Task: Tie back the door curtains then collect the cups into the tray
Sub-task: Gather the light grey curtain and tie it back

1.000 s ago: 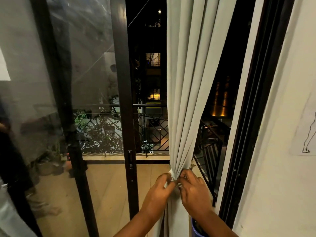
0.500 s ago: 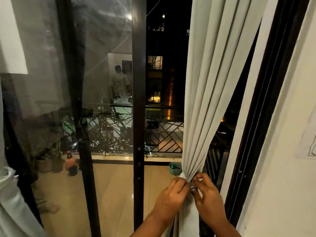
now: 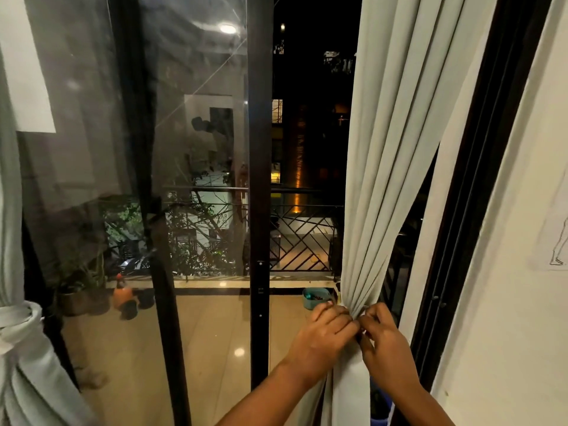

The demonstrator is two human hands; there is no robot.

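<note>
The right curtain (image 3: 396,167) hangs in the right half of the frame, and it is long from top to bottom. It starts wide at the top right and gets thin as it comes down, so all its folds point down to one tight spot at the lower middle right. Both hands meet at that spot. The left hand (image 3: 327,336) comes in from the lower left, and the right hand (image 3: 387,342) comes in from the lower right, so the bunch sits right between them, touching both. Each hand is pinching something small at the bunch, with fingers curled in tight. It is probably the tie, but it is too hidden to be sure. Neither hand is nearer; they are face to face on the cloth. Below the hands the curtain drops straight down out of the frame. I think the knot here is not done yet. At the far lower left, the left curtain (image 3: 18,348) already has a knot (image 3: 21,321) around it. No cups or tray can be seen here.
</note>
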